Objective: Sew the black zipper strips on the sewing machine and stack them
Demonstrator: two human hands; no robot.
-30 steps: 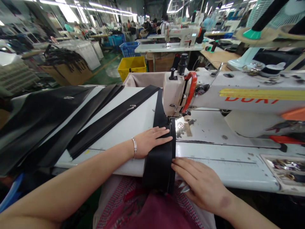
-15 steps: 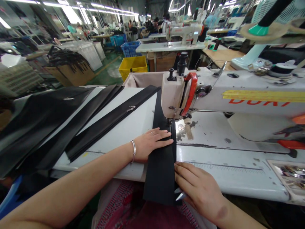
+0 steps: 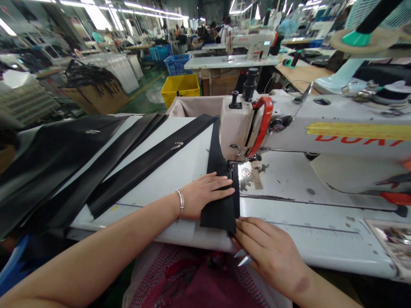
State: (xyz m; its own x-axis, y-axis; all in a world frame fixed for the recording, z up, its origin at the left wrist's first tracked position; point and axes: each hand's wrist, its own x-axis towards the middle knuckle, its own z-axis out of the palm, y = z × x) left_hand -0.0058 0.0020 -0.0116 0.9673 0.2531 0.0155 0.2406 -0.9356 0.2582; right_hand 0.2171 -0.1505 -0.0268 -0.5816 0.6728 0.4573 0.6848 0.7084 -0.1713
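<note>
A black fabric strip (image 3: 219, 188) lies on the white sewing table (image 3: 173, 171) and runs under the needle of the white sewing machine (image 3: 250, 124). My left hand (image 3: 205, 192) lies flat on the strip just left of the needle, fingers stretched out, with a bracelet on the wrist. My right hand (image 3: 272, 252) rests at the strip's near right corner, fingertips on its edge, and small metal snips (image 3: 243, 258) stick out from under the palm.
More black strips with zippers (image 3: 150, 160) fan out over the table's left half. A tray of metal parts (image 3: 394, 239) sits at the right. Behind stand a yellow crate (image 3: 180, 87), a blue crate (image 3: 176, 64), other sewing machines and people at work.
The strip has fed away from me through the machine; its near end, which hung over the table edge, now lies on the table. Both hands have held their places.
</note>
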